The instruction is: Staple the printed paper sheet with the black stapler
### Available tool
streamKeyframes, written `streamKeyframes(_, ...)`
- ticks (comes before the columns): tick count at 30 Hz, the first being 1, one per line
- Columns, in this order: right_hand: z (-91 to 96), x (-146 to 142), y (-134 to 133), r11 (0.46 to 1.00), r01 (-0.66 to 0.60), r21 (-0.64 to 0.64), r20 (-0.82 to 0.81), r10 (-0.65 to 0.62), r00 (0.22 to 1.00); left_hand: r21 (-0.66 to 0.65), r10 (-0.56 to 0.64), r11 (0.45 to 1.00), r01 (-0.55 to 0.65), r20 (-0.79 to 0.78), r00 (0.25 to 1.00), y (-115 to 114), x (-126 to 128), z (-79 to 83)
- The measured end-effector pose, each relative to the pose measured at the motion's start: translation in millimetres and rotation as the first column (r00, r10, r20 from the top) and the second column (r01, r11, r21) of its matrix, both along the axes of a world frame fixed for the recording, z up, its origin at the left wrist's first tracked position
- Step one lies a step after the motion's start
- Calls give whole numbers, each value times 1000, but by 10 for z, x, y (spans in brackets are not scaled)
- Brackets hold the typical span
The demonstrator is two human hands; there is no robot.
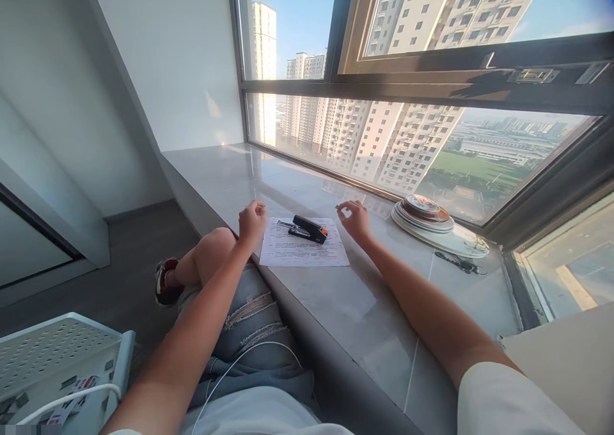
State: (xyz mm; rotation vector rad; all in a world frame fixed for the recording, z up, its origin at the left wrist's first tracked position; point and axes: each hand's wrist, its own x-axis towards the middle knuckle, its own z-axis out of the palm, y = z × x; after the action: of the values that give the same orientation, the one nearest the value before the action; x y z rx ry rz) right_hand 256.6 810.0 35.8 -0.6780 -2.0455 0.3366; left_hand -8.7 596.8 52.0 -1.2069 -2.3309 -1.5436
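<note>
A black stapler (314, 231) with an orange patch at one end lies on printed paper (283, 254) on the window ledge. Its top is lifted from its base, and a thin metal part sticks out to the left. Just left of the paper is my left hand (252, 222), its fingers curled closed; whatever they may hold is hidden. Over the ledge right of the paper, my right hand (355, 220) has thumb and forefinger in a pinch. Something tiny may be at those fingertips, too small to name. Neither hand touches the stapler.
Stacked plates or round boards (425, 217) stand by the window at right, with dark keys or a cord (460, 263) beside them. A white perforated cart (62, 345) is at lower left. A white cable (240, 356) crosses my lap below the ledge edge.
</note>
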Motion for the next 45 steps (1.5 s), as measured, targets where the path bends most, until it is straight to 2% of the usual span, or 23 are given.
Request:
streamKeyframes(3,-191,158,320,986,108,-124,128,-92,987,-278,2,960,-41,-137,991,176,-395,-143)
streamKeyframes(5,-301,199,441,981,130,-146,164,-105,981,-313,-8,949,-40,-151,989,307,-523,-208)
streamKeyframes(8,-384,177,514,983,118,-137,184,-92,979,-332,-26,943,-25,-147,989,486,-581,-245)
streamKeyframes(12,-397,124,531,986,92,-137,206,-62,977,-376,-69,927,2,-164,984,623,-594,-280)
streamKeyframes(16,-340,141,480,990,110,-91,117,-99,988,-413,-102,911,2,-220,970,615,-606,-339)
streamKeyframes(20,-190,86,237,995,101,-5,-21,-101,995,-375,-76,927,-15,-227,971,547,-623,-353)
streamKeyframes(23,-73,-84,-93,995,-82,57,-71,86,994,-350,-79,937,-1,-213,974,526,-641,-342)
streamKeyframes(25,-44,-225,-319,962,-267,61,-9,268,963,-335,-77,942,8,-195,978,527,-652,-339)
streamKeyframes(28,-90,-392,-543,918,-395,42,157,385,910,-315,-57,949,6,-154,987,530,-667,-345)
streamKeyframes(32,-201,-465,-582,930,-367,27,324,339,883,-262,-39,965,15,-87,995,515,-691,-345)
streamKeyframes(39,-206,-449,-584,943,-332,20,344,305,888,-112,-84,990,88,41,996,420,-735,-339)
streamKeyframes(43,-172,-446,-617,940,-340,16,351,313,882,43,-21,999,16,107,994,274,-747,-373)
streamKeyframes(45,-161,-446,-620,942,-334,13,351,309,884,185,-29,982,-18,246,969,190,-713,-373)
